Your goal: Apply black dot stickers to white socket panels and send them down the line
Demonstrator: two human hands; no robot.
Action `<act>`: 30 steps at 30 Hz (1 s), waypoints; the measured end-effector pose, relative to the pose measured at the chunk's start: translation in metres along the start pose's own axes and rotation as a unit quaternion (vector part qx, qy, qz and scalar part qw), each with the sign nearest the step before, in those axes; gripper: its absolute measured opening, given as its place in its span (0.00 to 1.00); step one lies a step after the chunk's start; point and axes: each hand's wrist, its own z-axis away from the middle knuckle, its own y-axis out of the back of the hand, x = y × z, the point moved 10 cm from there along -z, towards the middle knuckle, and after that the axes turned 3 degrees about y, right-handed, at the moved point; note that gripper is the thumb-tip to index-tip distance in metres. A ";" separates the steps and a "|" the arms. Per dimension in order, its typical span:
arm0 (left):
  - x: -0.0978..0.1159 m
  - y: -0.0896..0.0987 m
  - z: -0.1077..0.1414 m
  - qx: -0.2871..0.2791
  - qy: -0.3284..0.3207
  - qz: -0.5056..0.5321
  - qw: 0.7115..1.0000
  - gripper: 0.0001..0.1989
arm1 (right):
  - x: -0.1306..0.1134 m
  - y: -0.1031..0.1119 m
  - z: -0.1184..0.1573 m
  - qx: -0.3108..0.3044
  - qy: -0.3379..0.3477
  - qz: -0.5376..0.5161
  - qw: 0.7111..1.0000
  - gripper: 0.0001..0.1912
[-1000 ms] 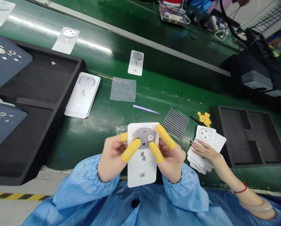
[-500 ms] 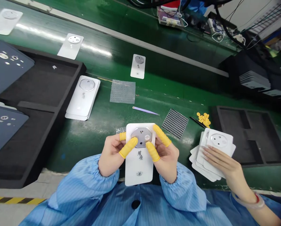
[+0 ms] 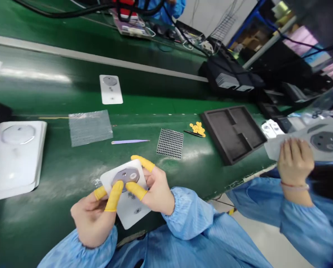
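Observation:
Between my two hands is a white phone back cover (image 3: 129, 212) with a grey camera plate (image 3: 129, 178), tilted above the bench edge. My left hand (image 3: 92, 217) grips its left side, the thumb pressed on the camera plate. My right hand (image 3: 158, 190) grips the right side, its thumb also on the plate and the index finger behind the top corner. Yellow finger cots cover the thumbs and index fingers. Beyond my hands lie purple tweezers (image 3: 130, 141) and a sheet of small black dots (image 3: 170, 143).
A co-worker's hand (image 3: 296, 163) holds blurred covers (image 3: 323, 139) at right. Stacked covers (image 3: 15, 156) lie at left, and a single cover (image 3: 111, 89) lies farther back. Bubble wrap (image 3: 90, 127), yellow finger cots (image 3: 197, 129), dark tweezers (image 3: 193, 133) and a black foam tray (image 3: 233, 134) are on the green bench.
My view has swung to the right. The cover in my hands is now more tilted, with both hands still on it. The co-worker's hand has lifted covers off the bench, away to the right.

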 end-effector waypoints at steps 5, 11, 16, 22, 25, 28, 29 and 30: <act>0.021 -0.043 -0.004 -0.063 -0.011 -0.100 0.993 0.14 | 0.014 0.055 0.006 0.057 -0.012 0.054 0.997 0.29; 0.044 -0.003 -0.017 -0.023 0.003 -0.197 0.980 0.26 | 0.032 0.245 0.045 0.206 -0.047 0.253 0.944 0.32; 0.088 0.001 -0.101 0.000 -0.002 -0.377 0.926 0.26 | 0.032 0.324 0.067 0.273 -0.034 0.395 0.877 0.30; 0.130 -0.051 -0.237 0.128 -0.006 -0.429 0.894 0.39 | 0.005 0.247 0.048 0.228 0.074 0.482 0.842 0.22; 0.117 -0.066 -0.268 0.158 0.023 -0.428 0.889 0.48 | -0.003 0.161 0.040 0.130 0.140 0.452 0.871 0.22; 0.103 -0.062 -0.280 0.160 0.034 -0.425 0.890 0.45 | 0.007 0.082 0.036 0.025 0.165 0.405 0.899 0.26; 0.099 -0.057 -0.283 0.159 0.038 -0.424 0.891 0.44 | 0.015 0.056 0.035 -0.029 0.171 0.399 0.900 0.27; 0.097 -0.050 -0.286 0.158 0.043 -0.422 0.892 0.42 | 0.023 0.034 0.036 -0.082 0.178 0.398 0.896 0.28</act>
